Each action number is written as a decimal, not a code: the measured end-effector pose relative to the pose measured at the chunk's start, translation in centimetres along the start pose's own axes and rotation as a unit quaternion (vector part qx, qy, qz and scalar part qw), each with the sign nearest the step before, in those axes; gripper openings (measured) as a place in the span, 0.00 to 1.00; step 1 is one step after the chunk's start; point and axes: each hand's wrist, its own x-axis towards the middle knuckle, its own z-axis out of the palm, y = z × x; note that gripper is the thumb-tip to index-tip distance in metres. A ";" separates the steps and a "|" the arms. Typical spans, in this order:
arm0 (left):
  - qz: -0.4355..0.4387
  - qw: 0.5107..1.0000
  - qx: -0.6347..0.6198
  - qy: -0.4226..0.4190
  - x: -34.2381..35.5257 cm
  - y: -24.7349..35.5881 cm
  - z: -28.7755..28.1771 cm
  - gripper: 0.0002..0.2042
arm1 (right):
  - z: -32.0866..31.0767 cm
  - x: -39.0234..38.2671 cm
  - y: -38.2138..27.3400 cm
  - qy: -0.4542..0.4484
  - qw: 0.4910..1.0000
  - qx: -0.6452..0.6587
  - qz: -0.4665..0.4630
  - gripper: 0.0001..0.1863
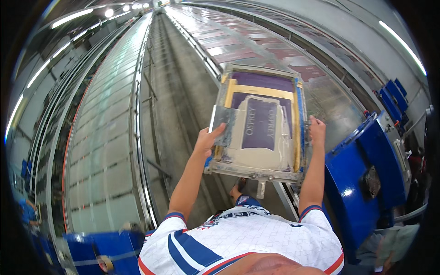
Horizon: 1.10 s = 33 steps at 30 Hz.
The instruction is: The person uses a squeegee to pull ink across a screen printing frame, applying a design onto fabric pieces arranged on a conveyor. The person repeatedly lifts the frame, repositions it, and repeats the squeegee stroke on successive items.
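Note:
In front of me is a screen printing frame, tilted, with purple mesh, yellow tape along its inside edges and cream-coloured ink smeared around a lettered panel. At its left side my left hand is closed on a flat grey squeegee, thumb on top. The squeegee overlaps the frame's left edge; whether those fingers also grip the frame is hidden. My right hand is closed around the frame's right edge, near a small metal fitting. A metal tab sticks out from the near edge.
A long printing table with dark red printed pieces runs away ahead and to the right. Another long table with pale panels stands on the left, with a concrete aisle between. A blue machine housing is close on my right.

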 end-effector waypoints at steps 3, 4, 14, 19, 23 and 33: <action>-0.056 0.994 0.000 -0.089 8.9 0.1 -0.8 0.26 | 1.1 -1.1 2.7 0.077 0.995 0.037 0.053 0.17; -0.050 0.993 -0.009 -0.106 11.7 1.4 -0.3 0.26 | 2.0 0.3 1.6 0.105 0.993 0.042 0.045 0.17; -0.049 0.949 0.189 -0.247 38.7 6.1 4.6 0.32 | 7.6 5.3 4.9 0.255 0.949 0.149 0.111 0.14; -0.104 0.918 0.193 -0.331 51.2 3.9 3.8 0.44 | 15.8 6.8 7.0 0.340 0.927 0.090 0.129 0.15; -0.101 0.904 0.138 -0.392 55.9 1.3 10.6 0.43 | 10.7 12.5 8.2 0.489 0.850 -0.190 -0.055 0.14; -0.141 0.920 0.093 -0.354 49.8 -0.7 5.7 0.27 | 14.8 4.7 3.1 0.401 0.889 -0.070 0.208 0.19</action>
